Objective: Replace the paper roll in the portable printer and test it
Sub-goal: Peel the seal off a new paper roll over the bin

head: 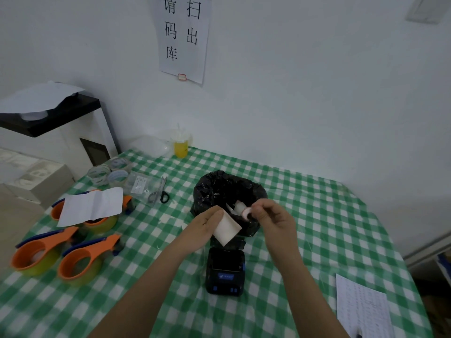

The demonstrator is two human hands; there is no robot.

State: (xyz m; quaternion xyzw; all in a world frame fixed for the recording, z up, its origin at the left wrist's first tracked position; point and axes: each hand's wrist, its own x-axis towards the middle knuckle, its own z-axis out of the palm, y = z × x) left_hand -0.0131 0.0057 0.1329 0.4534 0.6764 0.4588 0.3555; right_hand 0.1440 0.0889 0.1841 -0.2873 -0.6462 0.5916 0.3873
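Observation:
The black portable printer [225,272] with blue buttons lies on the green checked tablecloth, its lid open toward the far side. Above it my left hand [205,228] grips a strip of white paper [227,229] that runs up to a small roll [247,212]. My right hand [271,219] pinches that roll by its end, right over the rim of a bin lined with a black bag [214,189]. White paper scraps lie inside the bin.
Three orange tape dispensers [83,262] and a folded white sheet [92,206] sit at the left. Scissors [161,191], clear tape rolls [107,173] and a yellow drink cup [181,145] lie farther back. A printed sheet [361,308] lies at the near right.

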